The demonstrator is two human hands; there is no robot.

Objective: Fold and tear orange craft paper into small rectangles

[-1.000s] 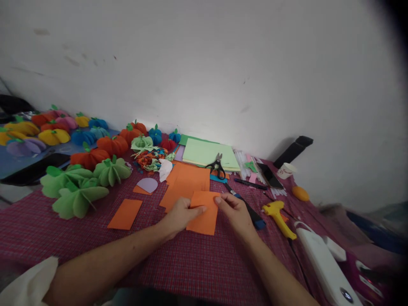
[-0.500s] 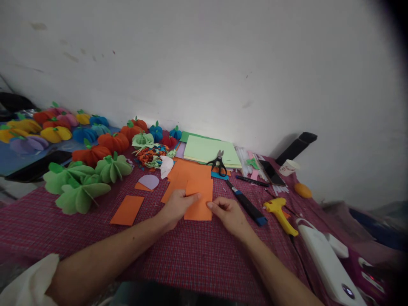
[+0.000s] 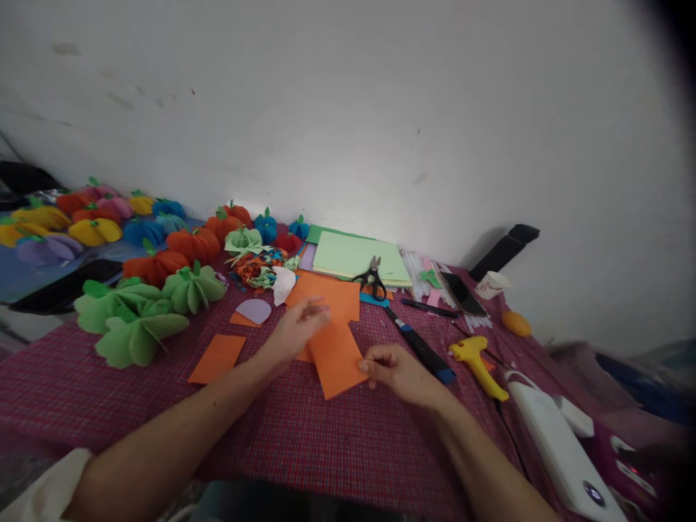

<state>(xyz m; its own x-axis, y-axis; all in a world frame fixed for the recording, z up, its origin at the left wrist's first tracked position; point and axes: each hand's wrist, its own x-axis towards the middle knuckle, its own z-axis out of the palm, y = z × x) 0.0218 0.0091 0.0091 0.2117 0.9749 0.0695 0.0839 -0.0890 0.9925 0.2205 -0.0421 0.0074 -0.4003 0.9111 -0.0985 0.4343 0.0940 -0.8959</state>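
2 bare hands [image 3: 399, 373]; orange rect. paper sheets [image 3: 337, 359], several, exact no. unclear; 1 pr. blk-handled metal scissors [image 3: 372, 283]; 1 yel. plastic glue gun [image 3: 479, 371]; 1 blk/blue box cutter [image 3: 421, 346]; 4 yel. paper pumpkins [image 3: 95, 232]

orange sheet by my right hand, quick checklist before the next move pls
1. Orange sheet gripped: ok, the right hand pinches it near its right corner with the fingers.
2. Left hand off the sheet: cannot tell, its fingers are blurred near the far end.
3. Sheet square with the orange paper beyond: not ok, it lies at an angle.
4. Scissors clear of the sheet: ok, they lie apart, farther back.
5. Yellow glue gun clear of the sheet: ok, it lies off to the right.
6. Glue gun cool: cannot tell.
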